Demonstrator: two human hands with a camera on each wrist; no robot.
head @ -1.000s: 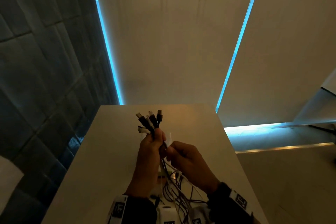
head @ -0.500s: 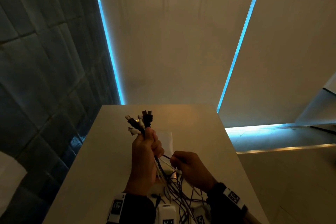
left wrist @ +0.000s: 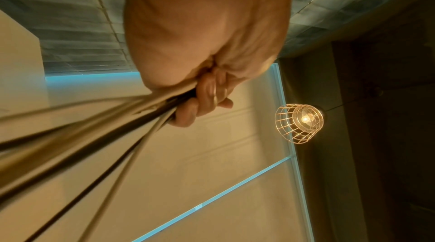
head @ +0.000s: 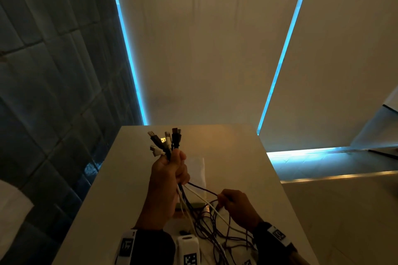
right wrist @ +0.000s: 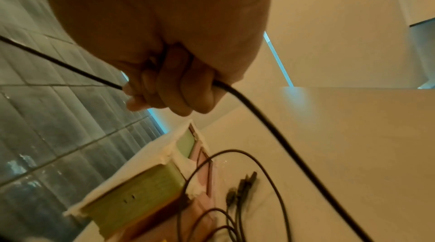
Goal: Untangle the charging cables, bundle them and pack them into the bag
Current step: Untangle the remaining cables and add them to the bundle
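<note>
Cables (head: 200,217): black and white, a tangle over the tabletop's (head: 234,157) near edge. Our left hand (head: 167,175) grips the gathered strands upright, plugs (head: 167,141) fanned above the fist. Our right hand (head: 238,205) is closed around one black cable (right wrist: 270,125), held apart from the left. White pouch (head: 197,169) lies mid-tabletop, behind the hands.

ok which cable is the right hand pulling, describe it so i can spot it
Start at the left hand, raised over the pale table gripping the cable bundle. One dark cable runs sideways from under that fist to the right hand; the others hang down.
</note>
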